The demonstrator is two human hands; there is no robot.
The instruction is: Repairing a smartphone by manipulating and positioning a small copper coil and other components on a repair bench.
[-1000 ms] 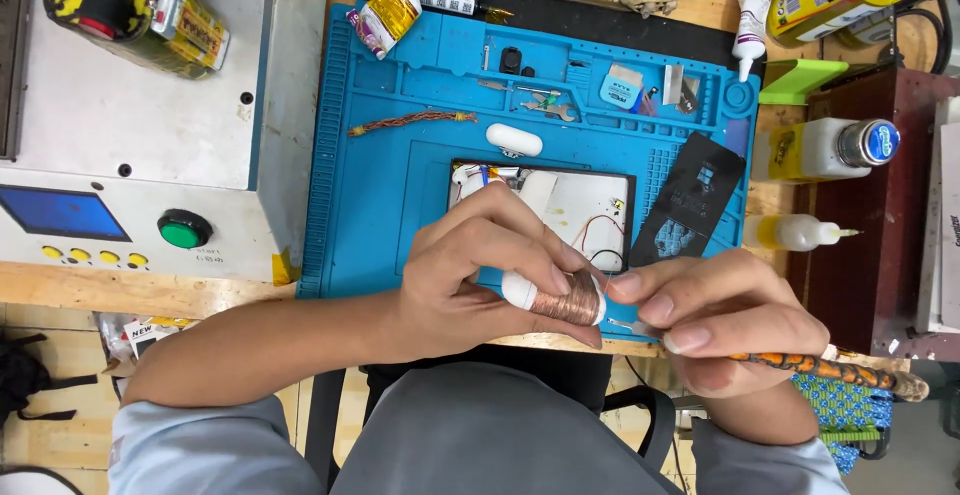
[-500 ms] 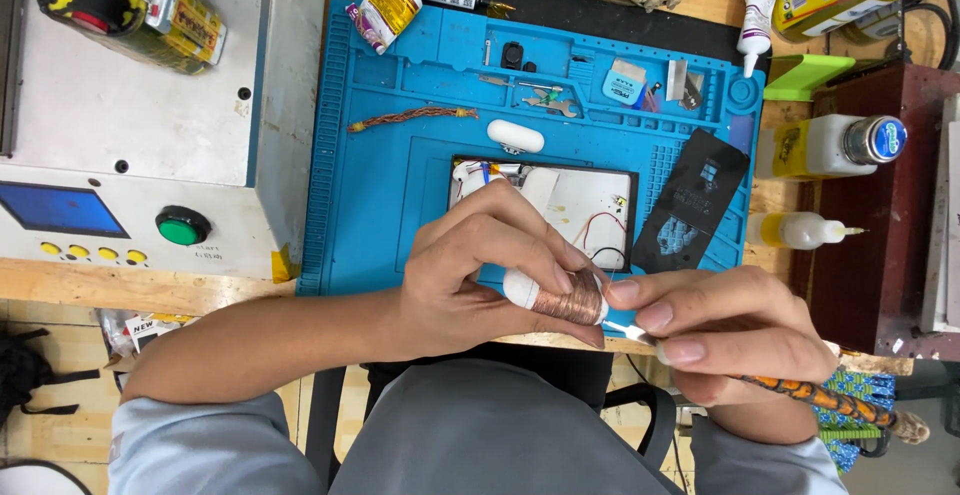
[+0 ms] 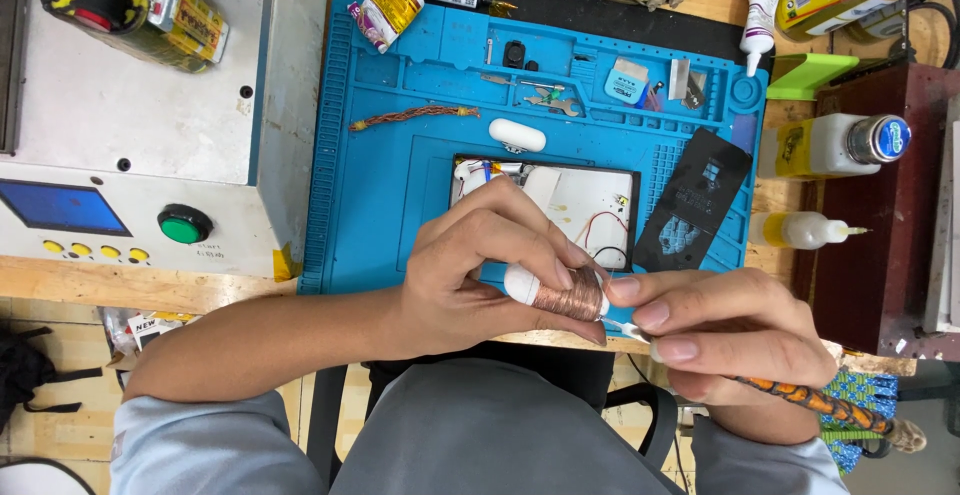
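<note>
My left hand [image 3: 480, 265] grips a white spool wound with copper wire [image 3: 560, 295] at the near edge of a blue work mat [image 3: 390, 175]. Beside it on the right, my right hand [image 3: 720, 340] pinches the spool's small white tip [image 3: 632, 331] between thumb and forefinger. A twisted orange-and-black cord [image 3: 810, 403] runs out from under my right hand toward the lower right. Behind both hands an opened device [image 3: 560, 200] with thin red and black wires lies on the mat.
A grey machine [image 3: 130, 135] with a green button [image 3: 185, 223] stands at left. On the mat lie a braided copper strand [image 3: 405, 115], a white capsule [image 3: 517, 135], small tools and a black panel [image 3: 695, 210]. Bottles [image 3: 835, 145] and glue tubes [image 3: 757, 5] stand at right.
My right hand has slid slightly left and closed in on the spool's tip; the orange-and-black cord under it has tilted more downward. The left hand stays put.
</note>
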